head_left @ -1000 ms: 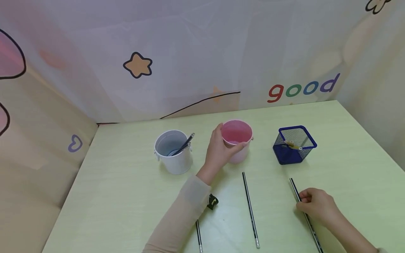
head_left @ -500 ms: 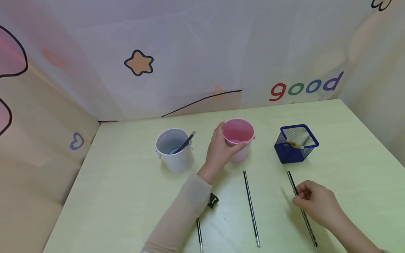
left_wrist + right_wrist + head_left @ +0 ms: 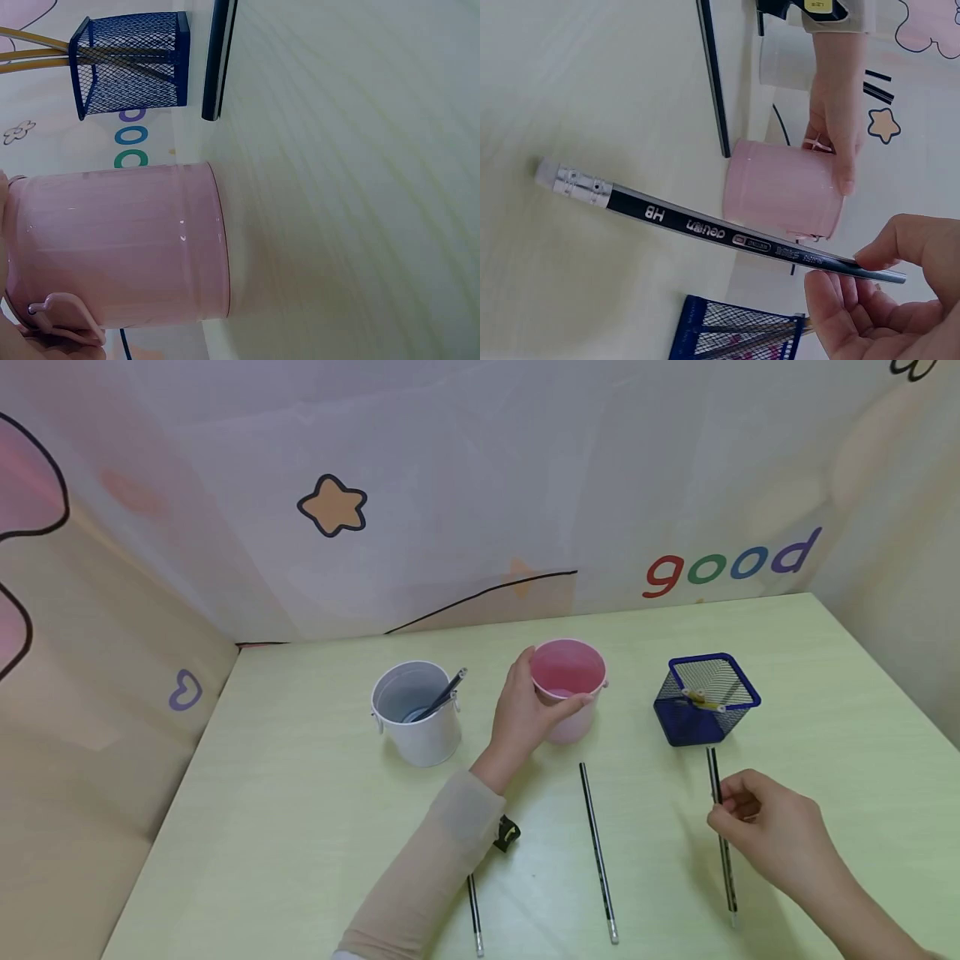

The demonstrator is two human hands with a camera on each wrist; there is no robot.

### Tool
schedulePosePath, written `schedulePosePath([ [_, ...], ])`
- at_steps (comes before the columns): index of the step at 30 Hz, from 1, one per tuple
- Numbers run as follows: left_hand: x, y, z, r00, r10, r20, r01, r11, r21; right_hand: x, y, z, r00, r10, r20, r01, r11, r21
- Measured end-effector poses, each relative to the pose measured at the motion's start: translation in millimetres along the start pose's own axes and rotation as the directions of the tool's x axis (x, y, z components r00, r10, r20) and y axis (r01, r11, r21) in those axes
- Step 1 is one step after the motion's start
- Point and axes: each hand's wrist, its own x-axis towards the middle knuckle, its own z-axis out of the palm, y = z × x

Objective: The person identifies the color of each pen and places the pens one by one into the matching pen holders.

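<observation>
My left hand (image 3: 519, 718) grips the pink bucket (image 3: 576, 725) near its rim, thumb across the front and fingers at the left side. The bucket stands upright on the table, with only its pink inside visible. Between thumb and fingertips, my right hand (image 3: 783, 827) pinches a black-and-silver striped pencil (image 3: 726, 878) near its unsharpened end. Its eraser end (image 3: 547, 172) points towards the person, and the right wrist view shows "HB" on its side. Just beyond that pencil stands a blue mesh pen holder (image 3: 684, 727) with several yellow pencils (image 3: 37, 54) in it.
A white bucket (image 3: 422, 745) holding a few dark pencils (image 3: 444, 693) stands left of the pink one. Two more striped pencils lie on the table: one in the middle (image 3: 598, 853), another (image 3: 476, 917) partly behind the left sleeve (image 3: 427, 877). A printed cloth (image 3: 450, 485) hangs behind.
My right hand has raised the striped pencil off the table and carried it forward, turning it closer to straight ahead. The left hand keeps its grip on the pink bucket.
</observation>
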Motion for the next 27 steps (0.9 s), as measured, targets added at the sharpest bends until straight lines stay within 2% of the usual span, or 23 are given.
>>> schedulePosePath([
  [5, 0.4, 2.2, -1.6, 1.000, -0.006, 0.005, 0.006, 1.000, -0.011, -1.3, -4, -4, 0.994, -0.057, -0.098, 0.060, 0.998, 0.032],
  [9, 0.1, 1.8, -1.7, 1.000, -0.008, 0.004, 0.008, 0.999, -0.031, -1.0, -11, -6, 0.976, -0.120, -0.181, 0.135, 0.988, 0.070],
  [14, 0.1, 1.0, -1.3, 1.000, -0.006, 0.000, 0.006, 0.999, -0.054, 1.1, -24, -5, 0.930, -0.189, -0.315, 0.236, 0.964, 0.119],
  [21, 0.4, -0.3, -1.0, 1.000, 0.004, -0.007, -0.004, 0.998, -0.057, 4.2, -45, -6, 0.869, -0.203, -0.452, 0.324, 0.923, 0.207],
  [23, -0.1, -0.5, -0.7, 1.000, 0.002, -0.006, -0.003, 0.998, -0.062, 6.3, -50, -7, 0.845, -0.217, -0.489, 0.362, 0.905, 0.225],
  [27, -0.5, -0.9, -0.1, 1.000, 0.002, -0.004, -0.002, 0.997, -0.076, 11.7, -58, -9, 0.792, -0.255, -0.554, 0.460, 0.846, 0.268],
])
